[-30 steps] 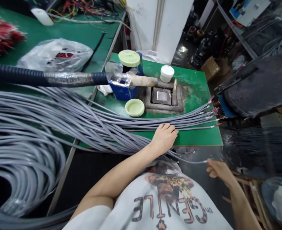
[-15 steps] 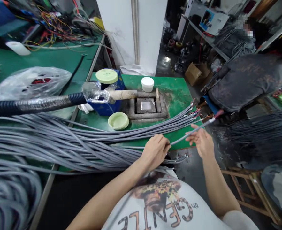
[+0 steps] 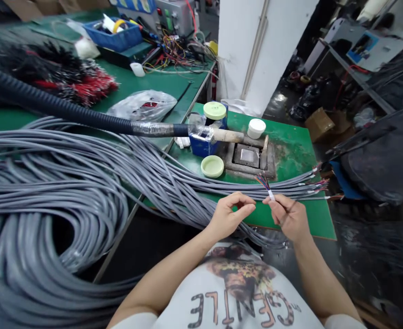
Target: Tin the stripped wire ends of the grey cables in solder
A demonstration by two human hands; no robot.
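Observation:
My right hand is closed on the end of a grey cable, pinching it just below a white band. From that band a fan of thin coloured wires points up and slightly left. My left hand is beside it on the left, thumb and forefinger apart, with nothing visible between them. Under and behind both hands runs a bundle of grey cables, its stripped ends at the right edge of the green bench. Beyond the wires is a square metal pot with a shiny silvery surface.
A ribbed black hose crosses from the left to a pale nozzle beside the pot. Nearby are a pale green dish, a white lidded tub and a blue box. A large cable coil fills the left.
My left hand has let go of the cable. The cable end has come in from the right and now points upward in my right hand. The view has swung left.

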